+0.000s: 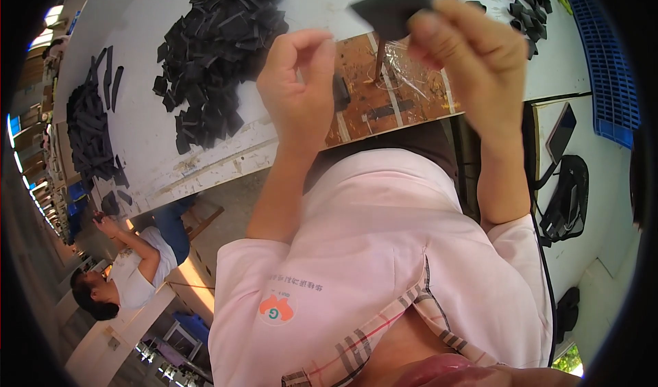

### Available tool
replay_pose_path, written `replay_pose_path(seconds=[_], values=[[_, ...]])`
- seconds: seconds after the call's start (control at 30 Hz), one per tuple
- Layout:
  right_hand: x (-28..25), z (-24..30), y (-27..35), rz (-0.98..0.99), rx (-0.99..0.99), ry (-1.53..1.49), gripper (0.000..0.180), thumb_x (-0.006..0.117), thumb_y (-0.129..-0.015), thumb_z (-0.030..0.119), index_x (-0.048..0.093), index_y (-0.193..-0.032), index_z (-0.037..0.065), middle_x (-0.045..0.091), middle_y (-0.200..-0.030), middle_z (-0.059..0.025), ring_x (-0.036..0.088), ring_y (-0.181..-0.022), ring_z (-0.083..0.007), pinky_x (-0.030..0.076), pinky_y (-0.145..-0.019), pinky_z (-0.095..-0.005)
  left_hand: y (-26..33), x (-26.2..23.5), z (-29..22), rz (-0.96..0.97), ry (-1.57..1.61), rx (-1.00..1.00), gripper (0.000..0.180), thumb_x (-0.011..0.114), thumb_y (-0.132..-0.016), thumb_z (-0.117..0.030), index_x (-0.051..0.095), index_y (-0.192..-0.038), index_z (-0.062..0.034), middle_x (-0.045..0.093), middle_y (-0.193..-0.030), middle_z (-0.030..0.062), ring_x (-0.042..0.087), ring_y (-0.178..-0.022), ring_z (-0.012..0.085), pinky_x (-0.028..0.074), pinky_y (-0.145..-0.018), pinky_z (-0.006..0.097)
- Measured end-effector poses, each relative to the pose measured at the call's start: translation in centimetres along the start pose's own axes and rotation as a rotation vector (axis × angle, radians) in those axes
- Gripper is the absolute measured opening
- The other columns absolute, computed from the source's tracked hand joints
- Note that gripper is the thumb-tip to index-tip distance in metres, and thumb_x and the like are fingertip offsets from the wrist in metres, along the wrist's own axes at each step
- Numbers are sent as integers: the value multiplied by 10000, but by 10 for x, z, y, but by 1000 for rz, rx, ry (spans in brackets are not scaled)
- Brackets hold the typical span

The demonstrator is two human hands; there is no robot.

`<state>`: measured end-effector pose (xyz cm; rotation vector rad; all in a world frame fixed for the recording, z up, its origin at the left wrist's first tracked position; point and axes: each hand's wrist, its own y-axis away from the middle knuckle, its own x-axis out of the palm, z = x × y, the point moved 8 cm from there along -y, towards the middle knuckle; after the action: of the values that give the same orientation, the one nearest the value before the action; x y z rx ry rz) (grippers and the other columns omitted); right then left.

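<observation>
My right hand (480,51) has fingers clamped on a black piece (391,10), long axis leftward, toward my left hand (301,89), whose fingertips look together.

A white worktable (133,17) spans ten to one o'clock; a row of lights (25,180) glows at nine, a sunlit streak (194,274) at eight, bright greenery (571,359) at four.

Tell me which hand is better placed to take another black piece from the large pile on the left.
Probably the left hand: it is nearer the large pile and holds nothing visible. The right hand is farther off and pinches a black piece.
</observation>
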<state>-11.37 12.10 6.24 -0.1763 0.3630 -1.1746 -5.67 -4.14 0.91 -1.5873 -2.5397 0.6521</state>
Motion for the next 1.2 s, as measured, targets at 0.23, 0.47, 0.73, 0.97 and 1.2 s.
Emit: replay_pose_path(seconds=[0.23, 0.47, 0.73, 0.97, 1.2], values=[[-23, -77, 26, -213, 347, -91, 256, 488, -880, 212, 604, -941, -7, 533, -635, 11, 450, -557, -32, 340, -486, -166, 42, -2, 96, 113, -567, -295, 232, 616, -745, -165, 536, -901, -14, 553, -836, 119, 551, -685, 247, 446, -625, 331], [36, -103, 73, 149, 500, -38, 217, 532, -847, 164, 600, -868, -40, 570, -631, -33, 513, -581, -65, 432, -519, -211, 36, 30, 107, 291, -994, -347, 397, 645, -711, -288, 500, -915, 19, 499, -889, 226, 554, -764, 369, 470, -652, 400], [44, -109, 77, 174, 481, 49, 172, 535, -824, 116, 594, -869, -40, 596, -643, -88, 577, -557, -136, 471, -525, -247, 29, 22, 115, 358, -1090, -287, 259, 600, -664, -178, 559, -780, 50, 564, -779, 195, 591, -696, 327, 480, -663, 403], [36, -67, 66, 58, 237, 155, 103, 610, -758, 70, 592, -822, -9, 563, -625, -88, 514, -499, -153, 399, -455, -258, 39, 5, 80, 171, 249, -724, 120, 581, -774, -58, 580, -850, 36, 605, -703, 84, 568, -546, 110, 443, -464, 192], [25, -25, 59, -126, -145, 293, 148, 638, -693, 18, 579, -828, 27, 534, -728, -69, 546, -561, -201, 429, -469, -280, 45, 37, 12, 285, 324, -566, 49, 543, -786, 14, 559, -819, 46, 601, -699, 85, 564, -552, 97, 458, -481, 200]])
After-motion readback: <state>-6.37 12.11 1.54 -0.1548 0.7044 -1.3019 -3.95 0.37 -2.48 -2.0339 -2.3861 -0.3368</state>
